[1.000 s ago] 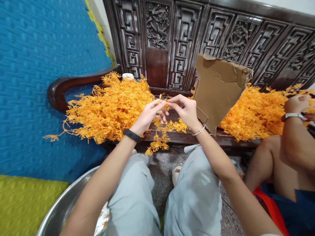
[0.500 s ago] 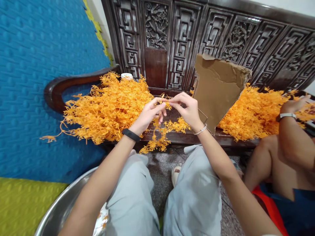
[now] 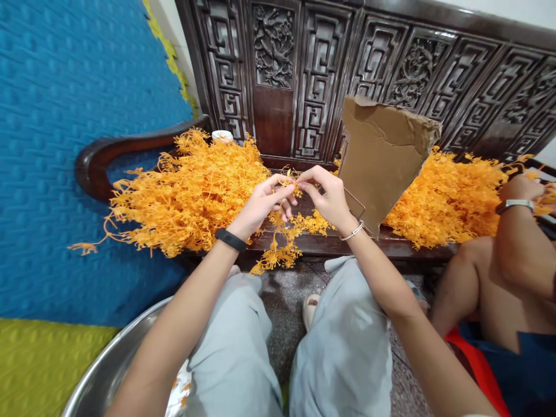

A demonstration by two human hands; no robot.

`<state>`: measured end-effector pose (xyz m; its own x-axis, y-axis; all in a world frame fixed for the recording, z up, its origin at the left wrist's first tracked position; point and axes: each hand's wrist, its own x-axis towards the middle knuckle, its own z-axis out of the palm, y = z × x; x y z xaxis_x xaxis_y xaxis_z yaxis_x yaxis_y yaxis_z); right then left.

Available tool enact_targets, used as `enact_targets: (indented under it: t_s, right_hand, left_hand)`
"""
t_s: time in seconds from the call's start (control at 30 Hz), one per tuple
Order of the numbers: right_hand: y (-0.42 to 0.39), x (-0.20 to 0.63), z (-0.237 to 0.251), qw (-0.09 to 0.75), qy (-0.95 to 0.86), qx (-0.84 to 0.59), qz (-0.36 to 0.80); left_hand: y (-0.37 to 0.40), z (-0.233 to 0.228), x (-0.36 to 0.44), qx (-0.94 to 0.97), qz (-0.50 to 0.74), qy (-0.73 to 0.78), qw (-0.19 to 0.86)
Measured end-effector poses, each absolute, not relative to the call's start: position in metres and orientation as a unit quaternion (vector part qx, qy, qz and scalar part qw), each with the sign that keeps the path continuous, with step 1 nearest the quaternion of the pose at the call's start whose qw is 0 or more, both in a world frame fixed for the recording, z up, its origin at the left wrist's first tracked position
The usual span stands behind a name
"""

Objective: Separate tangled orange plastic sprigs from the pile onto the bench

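My left hand (image 3: 273, 196) is closed on an orange plastic plant sprig (image 3: 278, 255), whose frilly branches hang below it past the bench edge. Close against it, my right hand (image 3: 324, 188) pinches at the top of the same sprig with thumb and forefinger. The exact bit between the right fingertips is too small to make out. To the left of my hands, a large heap of orange sprigs (image 3: 191, 197) lies on the dark wooden bench (image 3: 313, 244). A few loose orange pieces (image 3: 315, 222) rest on the seat under my right hand.
A brown cardboard sheet (image 3: 386, 156) stands upright right of my hands, with another orange heap (image 3: 447, 200) beyond it. A co-worker's hand (image 3: 521, 188) is at that heap. A metal basin (image 3: 99, 365) sits low at left. A white round item (image 3: 222, 136) stands behind the left heap.
My hands stay together at nearly the same place, with the right fingers shifted slightly. The hanging sprig has swung a little. The co-worker's hand has moved slightly.
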<state>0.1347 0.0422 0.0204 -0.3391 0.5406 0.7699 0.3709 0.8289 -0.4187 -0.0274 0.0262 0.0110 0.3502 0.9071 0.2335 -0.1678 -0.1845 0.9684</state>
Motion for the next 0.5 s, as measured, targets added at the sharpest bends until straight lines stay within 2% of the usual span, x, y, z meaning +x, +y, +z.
enact_targets:
  t_s: [0.13, 0.33, 0.5]
  right_hand:
    - [0.0427, 0.1339, 0.0198, 0.502, -0.817, -0.265, 0.107]
    - [0.0443, 0.1332, 0.0179, 0.435, -0.854, -0.272, 0.087]
    - [0.0460, 0.1338, 0.0167, 0.457, -0.838, -0.283, 0.098]
  left_hand:
    - [0.0281, 0.0097, -0.0266, 0.585, 0.502, 0.320, 0.550]
    - [0.0326, 0.0038, -0.0277, 0.576, 0.501, 0.318, 0.563]
    - [0.0324, 0.0043, -0.0303, 0.569, 0.495, 0.303, 0.583]
